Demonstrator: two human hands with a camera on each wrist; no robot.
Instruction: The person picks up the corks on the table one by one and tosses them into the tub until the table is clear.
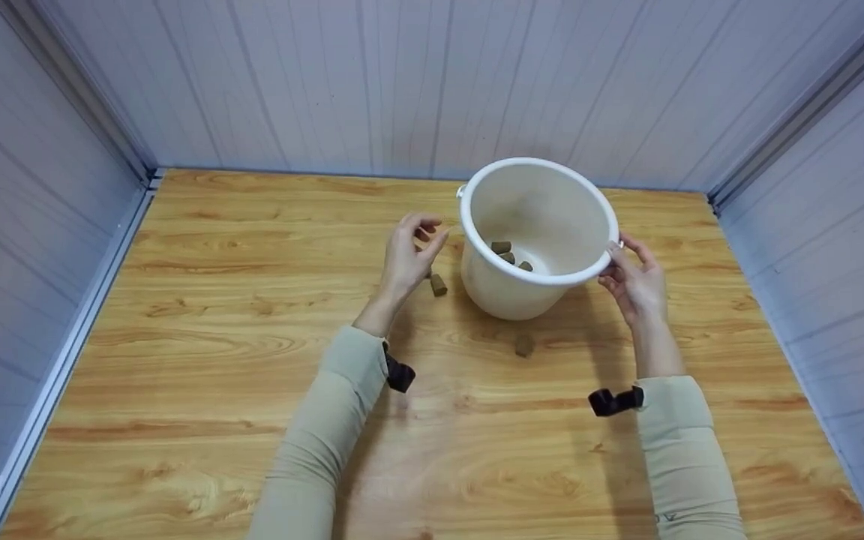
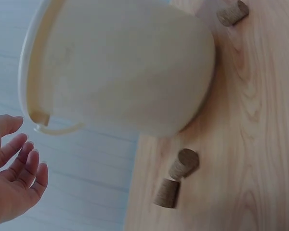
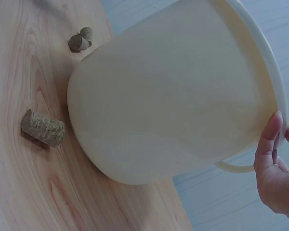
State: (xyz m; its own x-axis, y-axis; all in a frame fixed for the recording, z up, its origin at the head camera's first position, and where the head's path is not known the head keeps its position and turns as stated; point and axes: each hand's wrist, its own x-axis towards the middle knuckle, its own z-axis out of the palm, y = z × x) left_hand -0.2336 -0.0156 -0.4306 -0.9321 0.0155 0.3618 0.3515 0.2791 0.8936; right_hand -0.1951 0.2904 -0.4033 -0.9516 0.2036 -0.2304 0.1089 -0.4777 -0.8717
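Note:
A white bucket stands upright, with a few corks visible at its bottom. My right hand pinches its rim on the right side, thumb on one face and fingers on the other, as the right wrist view shows. My left hand hovers just left of the bucket with loosely bent fingers and nothing in them. Below that hand two corks lie close together on the wooden surface, one mostly hidden by the hand in the head view. A single cork lies in front of the bucket.
The wood-grain surface is enclosed by pale panel walls at the back, left and right. The bucket stands near the back wall. Its thin handle hangs down behind it.

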